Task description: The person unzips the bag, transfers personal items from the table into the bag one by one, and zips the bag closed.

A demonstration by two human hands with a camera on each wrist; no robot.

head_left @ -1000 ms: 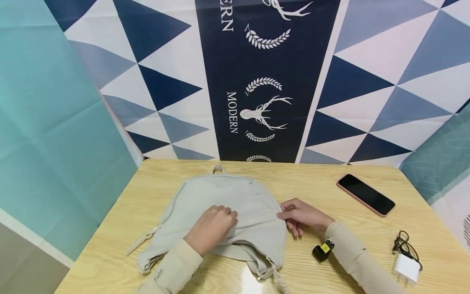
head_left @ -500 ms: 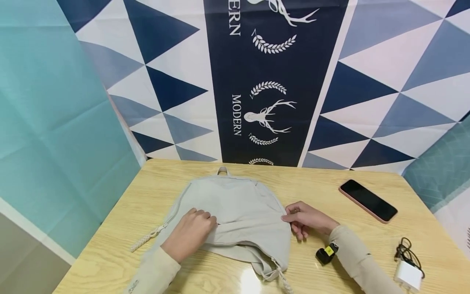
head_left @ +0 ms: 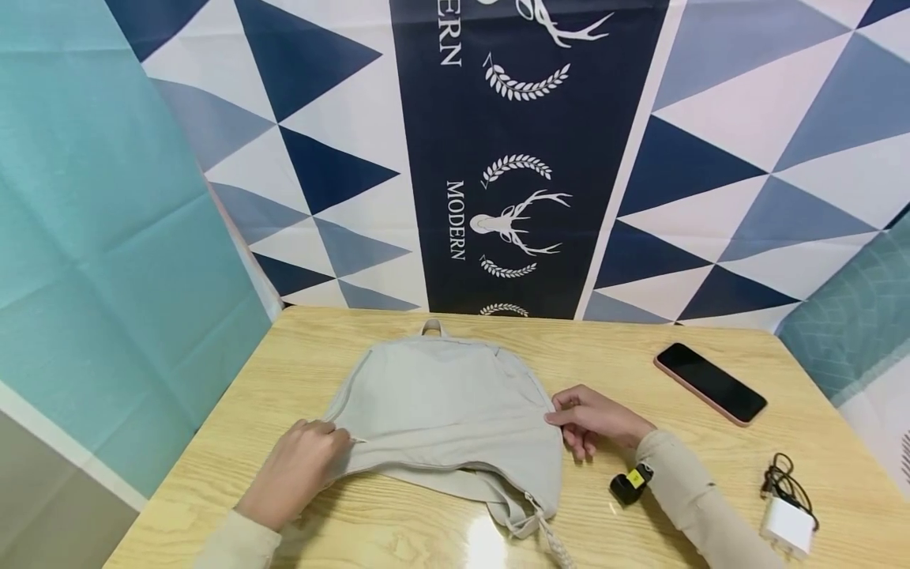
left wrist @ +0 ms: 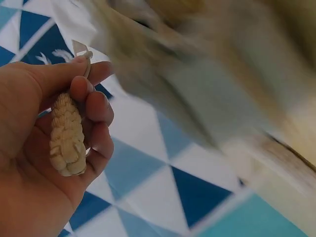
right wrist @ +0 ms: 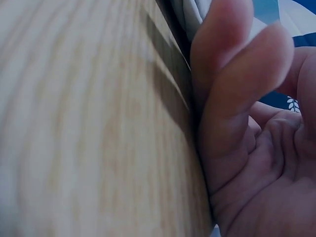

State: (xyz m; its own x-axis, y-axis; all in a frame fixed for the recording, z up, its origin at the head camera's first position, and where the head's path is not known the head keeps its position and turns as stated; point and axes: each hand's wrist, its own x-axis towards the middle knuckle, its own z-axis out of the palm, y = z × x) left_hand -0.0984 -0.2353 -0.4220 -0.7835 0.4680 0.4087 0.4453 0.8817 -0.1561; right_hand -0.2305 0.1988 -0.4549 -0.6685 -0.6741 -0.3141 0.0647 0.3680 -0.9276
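Note:
A pale grey backpack (head_left: 441,387) lies on the wooden table, its top loop toward the wall. My left hand (head_left: 302,466) is at the bag's lower left side. In the left wrist view, its thumb and index finger pinch a small zipper pull (left wrist: 89,54), and the braided cord (left wrist: 68,133) of the pull lies in the palm. My right hand (head_left: 593,419) holds the bag's right edge between thumb and fingers; in the right wrist view its other fingers (right wrist: 232,98) curl beside the tabletop. A second braided cord (head_left: 554,545) hangs at the bag's lower right corner.
A phone (head_left: 711,383) in a pink case lies at the back right of the table (head_left: 604,348). Nearer on the right sits a white charger (head_left: 787,525) with a black cable (head_left: 789,482). A patterned cloth (head_left: 512,158) covers the wall behind.
My left hand has travelled left across the bag's front, from its middle to its left side, and now covers the left cord. My right hand has stayed at the right edge.

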